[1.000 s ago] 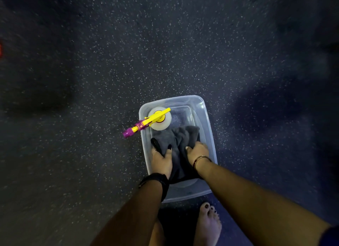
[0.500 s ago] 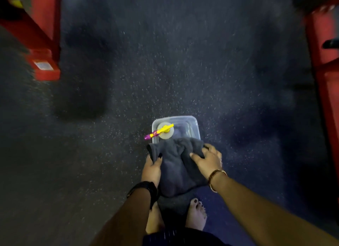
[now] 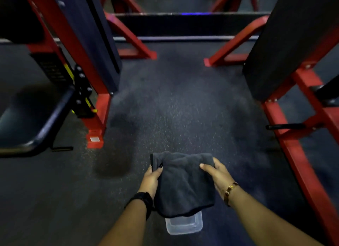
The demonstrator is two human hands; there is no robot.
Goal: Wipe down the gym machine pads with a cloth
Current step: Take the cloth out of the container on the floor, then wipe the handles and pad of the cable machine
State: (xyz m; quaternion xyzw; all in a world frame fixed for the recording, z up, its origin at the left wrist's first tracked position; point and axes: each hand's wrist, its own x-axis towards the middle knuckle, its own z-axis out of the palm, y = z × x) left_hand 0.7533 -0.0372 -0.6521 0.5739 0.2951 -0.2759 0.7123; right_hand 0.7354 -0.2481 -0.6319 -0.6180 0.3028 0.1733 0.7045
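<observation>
A dark grey cloth (image 3: 183, 183) hangs in front of me, held up by both hands. My left hand (image 3: 151, 178) pinches its upper left corner and my right hand (image 3: 217, 174) grips its upper right edge. Below the cloth, a clear plastic tub (image 3: 184, 225) stands on the floor, mostly hidden. A dark seat pad (image 3: 31, 121) of a red-framed machine lies at the left. A tall dark back pad (image 3: 102, 36) rises behind it. Another dark upright pad (image 3: 286, 44) stands at the right.
Red steel machine frames flank me: one post and foot (image 3: 95, 133) at the left, a sloping beam (image 3: 300, 154) at the right. A black handle (image 3: 284, 126) sticks out from the right frame. Speckled dark rubber floor (image 3: 174, 102) runs ahead to a low black barrier (image 3: 183, 23).
Both hands lifted the cloth out of the tub and up. My view rose from the floor to the machines ahead; the tub now sits low, the spray bottle hidden.
</observation>
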